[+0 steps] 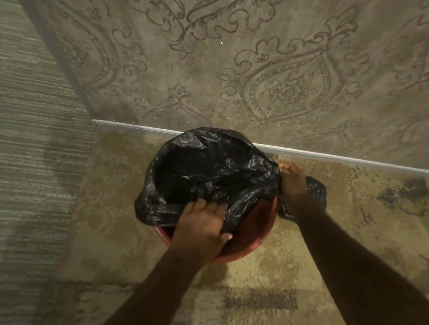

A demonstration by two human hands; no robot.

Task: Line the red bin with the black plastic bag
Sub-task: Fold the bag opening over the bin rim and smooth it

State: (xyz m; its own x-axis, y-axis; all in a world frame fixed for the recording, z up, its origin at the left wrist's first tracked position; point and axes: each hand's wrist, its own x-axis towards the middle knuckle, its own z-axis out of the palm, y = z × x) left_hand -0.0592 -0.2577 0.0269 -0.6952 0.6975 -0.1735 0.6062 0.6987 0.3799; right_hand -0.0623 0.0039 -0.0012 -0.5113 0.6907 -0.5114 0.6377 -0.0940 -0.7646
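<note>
A round red bin (258, 228) stands on the floor in a wall corner. The black plastic bag (208, 169) lies open inside it and is folded over the far and left parts of the rim. On the near side the red rim and some inner wall still show. My left hand (204, 226) grips the bag's near edge over the bin's mouth. My right hand (293, 180) holds the bag's edge at the right side of the rim, pulled down outside it, with a bunch of bag (316, 190) hanging beyond the hand.
A wall with a paisley pattern (276, 66) rises right behind the bin, with a white baseboard (349, 159) along its foot. A second, striped wall (5, 140) closes the left side. The floor (261, 310) is mottled tan.
</note>
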